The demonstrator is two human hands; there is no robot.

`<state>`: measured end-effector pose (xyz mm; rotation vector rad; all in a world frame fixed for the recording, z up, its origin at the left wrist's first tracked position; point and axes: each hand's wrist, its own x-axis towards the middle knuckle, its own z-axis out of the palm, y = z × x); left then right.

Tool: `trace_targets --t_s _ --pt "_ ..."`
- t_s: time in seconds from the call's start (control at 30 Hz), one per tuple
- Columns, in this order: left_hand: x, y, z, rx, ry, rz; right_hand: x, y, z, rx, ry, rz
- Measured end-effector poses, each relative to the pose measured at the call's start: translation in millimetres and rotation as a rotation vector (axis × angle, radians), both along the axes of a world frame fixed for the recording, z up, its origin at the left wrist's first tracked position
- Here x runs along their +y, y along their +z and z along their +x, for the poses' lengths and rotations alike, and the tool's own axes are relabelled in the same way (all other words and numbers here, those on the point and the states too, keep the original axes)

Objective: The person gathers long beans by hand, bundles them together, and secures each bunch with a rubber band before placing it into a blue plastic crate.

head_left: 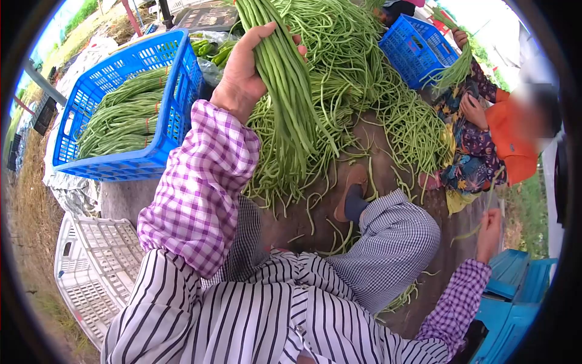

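My left hand (245, 70) is wrapped round a thick bunch of long beans (285, 85), raised in front of me with the lower ends hanging down. Under and behind it spreads a big heap of loose long beans (345, 67) on the ground. Off to the right side, my right hand (488, 233) is closed, with a single long bean (465, 235) sticking out from its fingers. A blue crate (173, 136) beside my left forearm holds several bundles of long beans (121, 115) tied with reddish bands.
A co-worker in an orange vest (512, 142) sits at the right, holding a bunch of beans (454, 70) near another blue crate (418, 51). A white crate (100, 261) stands at my left, a blue plastic stool (512, 303) at lower right. Green peppers (209, 48) lie behind the left crate.
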<state>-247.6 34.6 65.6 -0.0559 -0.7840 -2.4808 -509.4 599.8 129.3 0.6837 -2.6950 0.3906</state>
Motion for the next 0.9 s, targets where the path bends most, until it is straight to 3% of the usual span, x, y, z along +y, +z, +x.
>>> trace_targets --t_s 0.07,0.13,0.23,0.3,0.43,0.57,0.67,0.73,0.9 --pt "5 2 -1 0.041 -0.046 -0.028 21 -28 10 -0.443 -0.097 0.149" --pt "8 3 -1 0.093 -0.122 -0.031 -9 -33 38 -0.939 -0.265 0.344" --pt "12 4 -3 0.112 -0.122 -0.010 -36 -59 34 -0.995 -0.046 0.213" --pt "14 3 -3 0.089 -0.057 -0.039 -62 -69 18 -0.842 0.304 0.156" --pt "39 27 12 -0.039 0.097 0.005 -179 -27 50 -0.807 0.531 0.111" --pt "35 24 11 0.063 -0.001 0.013 -269 -6 81 -0.939 0.858 0.055" --pt "51 36 11 -0.033 0.077 -0.015 -314 -10 95 -0.982 1.015 -0.036" --pt "67 42 12 -0.037 -0.005 0.019 -336 -17 97 -0.971 1.094 -0.123" --pt "66 28 -2 0.014 -0.021 -0.101 -373 -15 96 -1.312 1.267 -0.199"
